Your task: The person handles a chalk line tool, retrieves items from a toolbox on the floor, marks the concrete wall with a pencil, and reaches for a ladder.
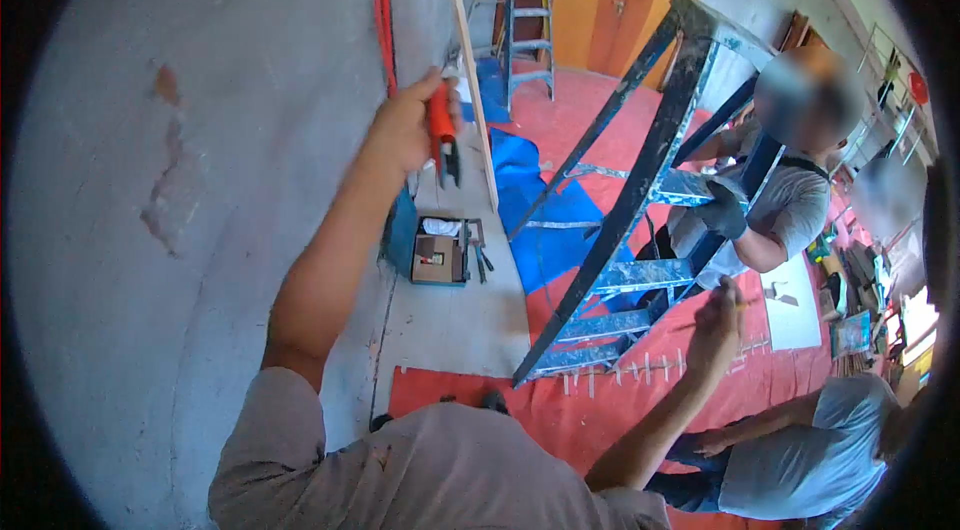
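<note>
The left hand grips red pliers, nose toward the bottom of the view. The right hand is curled near the ladder; I can't tell if it holds anything. Red cords run up the wall just past the left hand, the nearer one. I can read no words.

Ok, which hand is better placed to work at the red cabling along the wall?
Probably the left hand: it grips the red-handled tool and, in this view, is just below the red cabling. The right hand is farther off, toward the stepladder.
</note>
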`<move>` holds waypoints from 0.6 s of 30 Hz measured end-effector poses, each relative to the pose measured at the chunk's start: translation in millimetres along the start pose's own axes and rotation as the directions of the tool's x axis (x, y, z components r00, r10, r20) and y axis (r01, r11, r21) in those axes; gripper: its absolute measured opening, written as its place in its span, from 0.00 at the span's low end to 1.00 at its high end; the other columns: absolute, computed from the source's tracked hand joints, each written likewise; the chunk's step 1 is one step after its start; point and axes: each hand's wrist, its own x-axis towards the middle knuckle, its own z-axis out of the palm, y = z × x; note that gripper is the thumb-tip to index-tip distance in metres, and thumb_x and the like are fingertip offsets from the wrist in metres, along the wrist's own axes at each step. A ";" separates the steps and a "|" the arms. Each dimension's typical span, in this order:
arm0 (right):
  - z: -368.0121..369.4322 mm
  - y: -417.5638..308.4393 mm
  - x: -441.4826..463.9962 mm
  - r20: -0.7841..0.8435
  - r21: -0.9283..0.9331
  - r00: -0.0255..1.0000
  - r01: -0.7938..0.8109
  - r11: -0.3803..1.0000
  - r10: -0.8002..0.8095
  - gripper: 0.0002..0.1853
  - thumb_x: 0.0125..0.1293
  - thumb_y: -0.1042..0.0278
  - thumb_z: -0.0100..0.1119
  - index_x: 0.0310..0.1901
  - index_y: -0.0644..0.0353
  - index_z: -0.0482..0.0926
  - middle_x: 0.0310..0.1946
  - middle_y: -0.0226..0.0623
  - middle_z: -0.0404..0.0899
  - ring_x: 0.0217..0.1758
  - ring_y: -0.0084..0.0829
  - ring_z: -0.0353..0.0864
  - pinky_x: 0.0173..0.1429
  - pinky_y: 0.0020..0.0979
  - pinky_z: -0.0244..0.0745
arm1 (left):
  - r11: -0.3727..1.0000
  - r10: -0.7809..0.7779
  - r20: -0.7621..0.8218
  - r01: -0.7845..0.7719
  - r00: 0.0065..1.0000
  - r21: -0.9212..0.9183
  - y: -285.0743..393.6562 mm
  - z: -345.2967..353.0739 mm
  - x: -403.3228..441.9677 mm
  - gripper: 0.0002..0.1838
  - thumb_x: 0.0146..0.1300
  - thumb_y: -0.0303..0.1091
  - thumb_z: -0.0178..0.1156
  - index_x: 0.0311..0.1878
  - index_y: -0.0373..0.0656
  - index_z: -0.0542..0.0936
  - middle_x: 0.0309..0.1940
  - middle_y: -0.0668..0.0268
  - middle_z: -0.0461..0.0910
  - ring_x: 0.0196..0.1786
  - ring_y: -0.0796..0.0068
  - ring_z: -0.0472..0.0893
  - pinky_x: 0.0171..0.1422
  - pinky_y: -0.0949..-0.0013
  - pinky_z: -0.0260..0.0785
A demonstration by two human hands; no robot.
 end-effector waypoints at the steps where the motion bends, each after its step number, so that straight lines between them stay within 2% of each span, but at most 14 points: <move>1: -1.0 14.7 23.8 -0.009 -0.101 0.999 -0.046 0.994 0.045 0.15 0.73 0.58 0.55 0.52 0.61 0.79 0.31 0.23 0.73 0.25 0.12 0.62 0.28 0.17 0.56 | 0.997 0.027 0.049 -0.030 0.998 0.072 -0.8 -5.1 20.8 0.16 0.72 0.41 0.57 0.50 0.36 0.76 0.30 0.69 0.74 0.30 0.77 0.74 0.36 0.73 0.71; 2: -6.2 32.0 46.5 -0.059 -0.215 0.996 -0.081 0.973 0.070 0.17 0.74 0.54 0.53 0.50 0.60 0.80 0.31 0.23 0.74 0.24 0.12 0.62 0.27 0.18 0.55 | 0.992 0.058 0.029 -0.061 0.998 0.107 2.8 -11.4 33.8 0.15 0.72 0.39 0.57 0.50 0.36 0.76 0.30 0.70 0.73 0.30 0.79 0.73 0.35 0.75 0.70; 3: -24.3 66.8 73.9 -0.028 -0.458 0.985 0.139 0.878 -0.170 0.19 0.74 0.51 0.51 0.48 0.60 0.80 0.31 0.23 0.75 0.23 0.12 0.61 0.26 0.19 0.54 | 0.988 0.063 0.044 -0.068 0.997 0.139 6.4 -9.1 46.0 0.14 0.71 0.38 0.56 0.50 0.35 0.75 0.30 0.71 0.73 0.29 0.80 0.73 0.35 0.77 0.69; 4: -28.2 75.4 81.0 -0.047 -0.459 0.988 0.111 0.882 -0.148 0.20 0.74 0.49 0.50 0.47 0.60 0.81 0.30 0.24 0.75 0.23 0.13 0.61 0.25 0.19 0.53 | 0.993 0.052 0.103 -0.063 0.993 0.100 8.6 -2.6 57.8 0.13 0.71 0.37 0.56 0.50 0.36 0.76 0.29 0.72 0.72 0.28 0.83 0.71 0.33 0.79 0.68; 5: -33.1 82.8 86.4 -0.066 -0.458 0.990 0.082 0.885 -0.126 0.22 0.74 0.47 0.49 0.46 0.60 0.81 0.30 0.24 0.75 0.22 0.13 0.60 0.25 0.20 0.53 | 0.988 0.076 0.063 -0.084 0.995 0.130 6.6 16.9 61.8 0.11 0.69 0.38 0.60 0.47 0.40 0.77 0.28 0.73 0.73 0.27 0.83 0.71 0.32 0.78 0.67; 6: -9.1 81.3 90.5 -0.095 -0.157 0.988 -0.138 0.978 0.124 0.23 0.74 0.46 0.49 0.45 0.60 0.82 0.29 0.24 0.76 0.21 0.13 0.60 0.24 0.20 0.52 | 0.977 0.131 0.011 -0.131 0.991 0.166 8.0 28.2 71.0 0.10 0.67 0.38 0.63 0.44 0.43 0.78 0.28 0.74 0.73 0.26 0.82 0.71 0.31 0.76 0.67; 8: -1.4 91.3 90.4 -0.093 -0.107 0.975 -0.211 0.972 0.201 0.21 0.73 0.48 0.54 0.42 0.61 0.83 0.21 0.25 0.76 0.20 0.12 0.57 0.24 0.20 0.49 | 0.982 0.085 0.052 -0.092 0.995 0.167 3.2 42.1 83.7 0.11 0.66 0.39 0.64 0.45 0.43 0.77 0.29 0.72 0.74 0.26 0.82 0.71 0.30 0.75 0.67; 10: 7.5 101.8 95.2 -0.114 -0.120 0.978 -0.190 0.974 0.177 0.23 0.72 0.46 0.55 0.46 0.63 0.82 0.30 0.28 0.81 0.21 0.11 0.57 0.24 0.19 0.48 | 0.987 0.049 0.067 -0.059 0.997 0.152 -6.3 51.3 100.6 0.12 0.66 0.39 0.65 0.45 0.44 0.77 0.30 0.71 0.74 0.26 0.82 0.71 0.29 0.75 0.67; 12: 26.7 114.1 102.9 -0.144 -0.184 0.963 -0.253 0.950 0.229 0.26 0.70 0.44 0.57 0.48 0.64 0.81 0.34 0.30 0.82 0.23 0.12 0.59 0.27 0.20 0.52 | 0.957 0.055 0.116 -0.085 0.992 0.277 -22.6 42.4 146.5 0.14 0.64 0.40 0.67 0.46 0.43 0.77 0.31 0.68 0.76 0.26 0.81 0.72 0.29 0.74 0.68; 14: 39.7 134.8 115.9 -0.113 -0.309 0.980 -0.194 0.931 0.167 0.28 0.69 0.43 0.57 0.51 0.64 0.80 0.34 0.30 0.82 0.26 0.14 0.62 0.31 0.22 0.56 | 0.961 -0.010 0.139 -0.029 0.990 0.274 -42.1 36.1 208.0 0.15 0.64 0.41 0.66 0.45 0.42 0.78 0.32 0.66 0.76 0.27 0.79 0.73 0.30 0.74 0.69; 15: 50.0 141.0 121.7 -0.149 -0.330 0.976 -0.198 0.923 0.156 0.27 0.70 0.43 0.56 0.48 0.65 0.80 0.34 0.28 0.80 0.29 0.15 0.65 0.33 0.22 0.57 | 0.963 -0.026 0.142 -0.013 0.990 0.269 -53.4 36.8 232.3 0.15 0.64 0.41 0.66 0.45 0.42 0.78 0.32 0.66 0.76 0.27 0.79 0.73 0.30 0.74 0.69; 17: 60.4 156.8 130.7 -0.179 -0.355 0.978 -0.164 0.920 0.105 0.25 0.71 0.44 0.56 0.47 0.64 0.80 0.34 0.27 0.79 0.30 0.16 0.65 0.34 0.23 0.58 | 0.973 -0.186 0.229 0.146 0.956 0.181 -69.3 41.4 271.2 0.13 0.65 0.39 0.65 0.45 0.41 0.77 0.32 0.65 0.77 0.28 0.77 0.75 0.31 0.71 0.72; 18: 69.9 162.0 135.4 -0.215 -0.376 0.977 -0.096 0.922 0.014 0.21 0.71 0.45 0.55 0.39 0.58 0.79 0.27 0.22 0.70 0.25 0.13 0.60 0.29 0.22 0.52 | 0.973 -0.197 0.242 0.159 0.950 0.169 -74.1 40.7 288.3 0.13 0.65 0.39 0.65 0.45 0.41 0.77 0.32 0.65 0.77 0.28 0.77 0.75 0.31 0.71 0.72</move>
